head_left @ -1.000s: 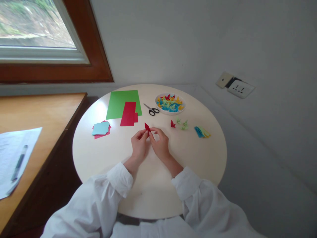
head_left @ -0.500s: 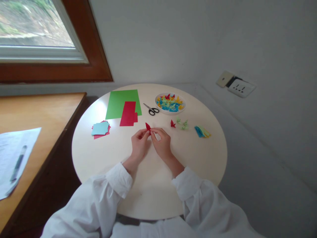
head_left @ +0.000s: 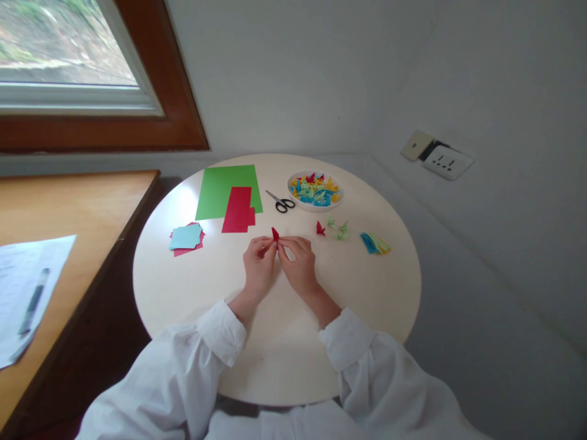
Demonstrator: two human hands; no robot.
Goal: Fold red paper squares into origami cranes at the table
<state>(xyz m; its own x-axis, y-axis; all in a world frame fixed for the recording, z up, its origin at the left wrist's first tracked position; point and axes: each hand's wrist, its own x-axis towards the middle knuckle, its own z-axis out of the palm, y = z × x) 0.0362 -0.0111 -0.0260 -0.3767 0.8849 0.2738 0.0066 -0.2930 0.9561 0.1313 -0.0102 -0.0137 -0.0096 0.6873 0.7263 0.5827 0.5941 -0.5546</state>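
Between my fingertips, above the middle of the round table (head_left: pixel 275 342), is a small folded red paper (head_left: pixel 275 234). My left hand (head_left: pixel 259 263) pinches it from the left, and my right hand (head_left: pixel 298 263) pinches it from the right. Its lower part is hidden by the fingers; a pointed tip stands up. A finished-looking red origami crane (head_left: pixel 320 228) lies just right of my right hand, beside several pale green origami cranes (head_left: pixel 342 230).
Behind my hands are scissors (head_left: pixel 281 203), a white dish (head_left: pixel 340 201) of colourful folded papers, a red paper strip (head_left: pixel 236 211) and a green sheet (head_left: pixel 211 189). Light-blue paper squares (head_left: pixel 186 237) lie left; folded blue and yellow papers (head_left: pixel 375 243) lie right. A wooden desk (head_left: pixel 105 198) stands at left.
The red paper's tip has turned slightly and looks narrower and more upright. My right fingers have shifted a little closer around it. Everything else is unmoved.
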